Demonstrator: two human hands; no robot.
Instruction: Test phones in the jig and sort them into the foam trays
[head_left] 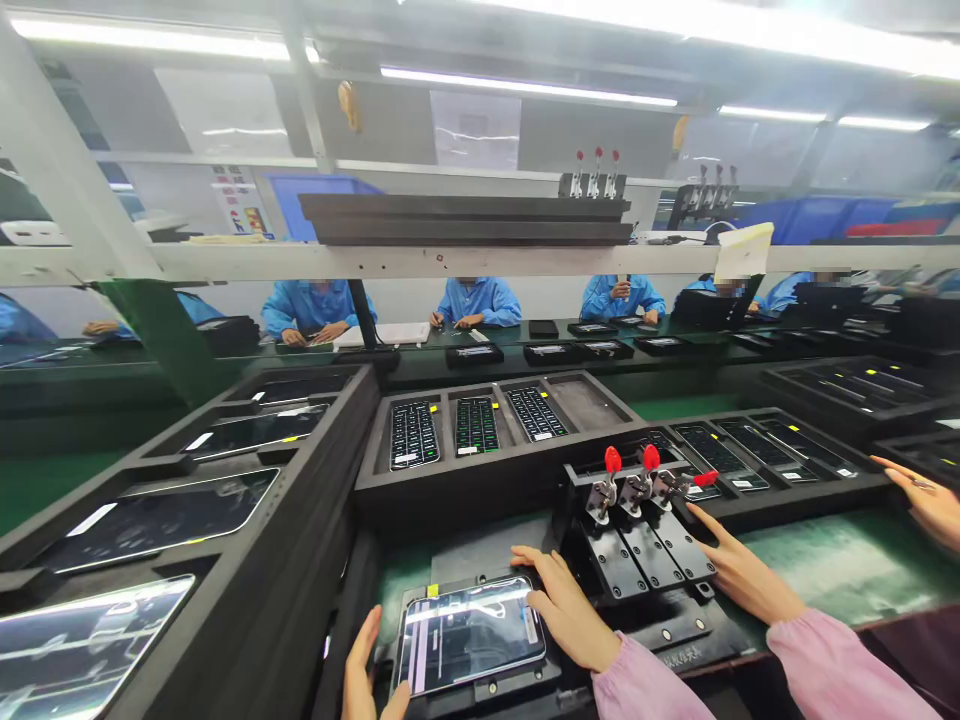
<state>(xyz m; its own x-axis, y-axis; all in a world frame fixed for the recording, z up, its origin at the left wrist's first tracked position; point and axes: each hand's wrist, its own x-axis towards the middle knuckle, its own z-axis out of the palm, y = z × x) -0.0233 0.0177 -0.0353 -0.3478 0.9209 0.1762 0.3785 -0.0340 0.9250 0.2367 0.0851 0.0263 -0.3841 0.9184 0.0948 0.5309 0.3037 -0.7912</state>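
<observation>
A phone screen [472, 640] with a yellow tab lies face up on a black fixture [491, 689]. My left hand [361, 670] is at its left end, thumb at the near corner and fingers stretched apart from it. Over the right end reaches my right hand [566, 605], in a pink sleeve; its fingers are spread, one touching the glass and another reaching past the far edge. Just right of this hand stands a black clamp jig [637, 545] with red-tipped toggle levers.
A co-worker's hand [739, 570] rests by the jig, and another hand [926, 505] is farther right. Foam trays hold glass panels at left [300, 530], behind [480, 470] and at right [817, 490]. A white shelf beam [465, 262] crosses above; people in blue sit beyond.
</observation>
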